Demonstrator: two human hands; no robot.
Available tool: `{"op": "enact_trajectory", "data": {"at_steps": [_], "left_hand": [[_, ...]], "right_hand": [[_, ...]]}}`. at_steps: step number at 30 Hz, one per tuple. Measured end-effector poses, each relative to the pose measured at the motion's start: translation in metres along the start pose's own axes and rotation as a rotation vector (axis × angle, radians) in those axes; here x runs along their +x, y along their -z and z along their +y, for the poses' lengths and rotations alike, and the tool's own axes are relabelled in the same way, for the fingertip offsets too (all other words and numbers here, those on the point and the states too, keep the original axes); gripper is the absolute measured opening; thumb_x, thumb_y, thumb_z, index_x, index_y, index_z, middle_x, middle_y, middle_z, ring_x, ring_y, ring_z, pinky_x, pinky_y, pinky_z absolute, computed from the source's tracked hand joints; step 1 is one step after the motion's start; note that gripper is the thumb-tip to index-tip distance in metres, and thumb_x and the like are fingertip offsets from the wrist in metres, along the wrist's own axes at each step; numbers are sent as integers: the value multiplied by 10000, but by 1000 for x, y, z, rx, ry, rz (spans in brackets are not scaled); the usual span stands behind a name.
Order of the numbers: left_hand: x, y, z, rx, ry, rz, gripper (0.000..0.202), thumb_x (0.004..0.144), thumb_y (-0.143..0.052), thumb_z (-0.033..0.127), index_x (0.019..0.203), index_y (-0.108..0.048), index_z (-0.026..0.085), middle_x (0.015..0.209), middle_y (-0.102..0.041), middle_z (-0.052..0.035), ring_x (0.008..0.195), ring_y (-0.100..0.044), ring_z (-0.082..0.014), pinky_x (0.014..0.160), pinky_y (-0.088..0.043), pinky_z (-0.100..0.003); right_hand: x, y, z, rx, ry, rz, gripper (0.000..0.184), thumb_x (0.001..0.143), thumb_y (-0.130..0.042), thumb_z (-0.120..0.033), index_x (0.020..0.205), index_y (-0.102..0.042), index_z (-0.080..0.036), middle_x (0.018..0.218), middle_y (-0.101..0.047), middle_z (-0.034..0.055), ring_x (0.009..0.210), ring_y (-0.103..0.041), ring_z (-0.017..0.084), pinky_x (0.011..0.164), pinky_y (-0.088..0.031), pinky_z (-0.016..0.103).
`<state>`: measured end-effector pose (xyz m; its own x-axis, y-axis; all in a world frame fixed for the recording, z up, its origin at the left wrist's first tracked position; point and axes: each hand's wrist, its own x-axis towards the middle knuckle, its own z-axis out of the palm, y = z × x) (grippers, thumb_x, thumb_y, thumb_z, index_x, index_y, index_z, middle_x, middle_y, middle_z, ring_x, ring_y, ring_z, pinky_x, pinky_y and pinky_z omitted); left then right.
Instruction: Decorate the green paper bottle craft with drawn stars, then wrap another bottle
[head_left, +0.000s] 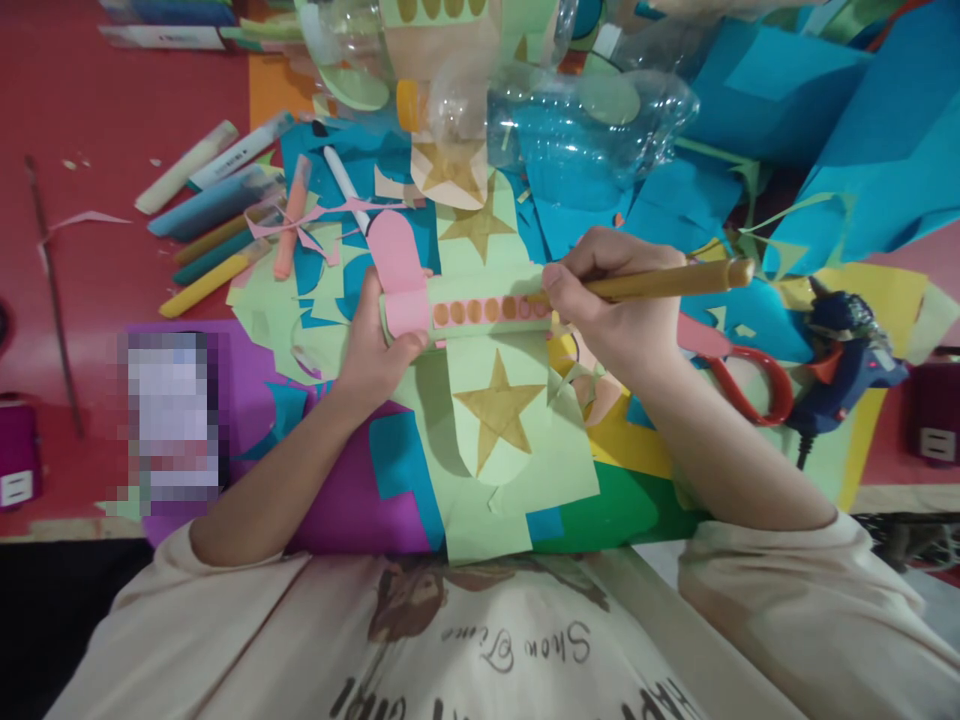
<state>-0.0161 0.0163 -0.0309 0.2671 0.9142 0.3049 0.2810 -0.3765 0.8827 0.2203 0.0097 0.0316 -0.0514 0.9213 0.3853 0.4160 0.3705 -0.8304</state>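
Note:
My left hand (375, 345) is closed around the left end of a pale green paper strip (480, 300) that carries a row of orange dots and a pink paper band (405, 312). A pink rounded paper shape (394, 250) stands up just behind that band. My right hand (607, 310) grips a brown wooden-handled brush (667, 282), its tip hidden against the right end of the dotted strip. Beneath both hands lies a light green sheet with a tan star (499, 410).
Coloured paper scraps cover the red table (112, 110). Markers (217, 200) lie at the left. Clear plastic bottles (592, 130) lie behind the strip. Red-handled scissors (750, 385) and a blue glue gun (847, 350) sit to the right. A pixelated patch sits at the left.

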Motion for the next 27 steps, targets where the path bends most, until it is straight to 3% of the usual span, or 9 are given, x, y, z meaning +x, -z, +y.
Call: {"op": "enact_trajectory", "data": {"at_steps": [4,17,27], "left_hand": [[-1,-1,-2,26,-7,0,424,830,-593,423,1229,-526,298,1170,-639,-47,1065,-623,-275,915,-523,-431],[-1,-1,-2,57,-27,-1,417,837,-571,379,1241,-506,295,1174,-630,-55,1092,-614,-280,923,-529,-446],[-1,1,-2,50,17,-16,464,785,-596,355,1235,-504,292,1177,-636,-58,1095,-607,-302,937,-520,-487]], "right_hand": [[0,1,1,16,2,-68,455,862,-647,-417,517,-421,-222,435,-473,-42,399,-409,75,383,-284,281],[0,4,-1,-18,2,-116,418,828,-664,-279,516,-393,-215,464,-456,-35,438,-422,85,396,-311,273],[1,2,-1,-34,-53,-57,401,837,-633,-317,520,-404,-226,478,-460,-36,432,-398,94,421,-320,290]]}}
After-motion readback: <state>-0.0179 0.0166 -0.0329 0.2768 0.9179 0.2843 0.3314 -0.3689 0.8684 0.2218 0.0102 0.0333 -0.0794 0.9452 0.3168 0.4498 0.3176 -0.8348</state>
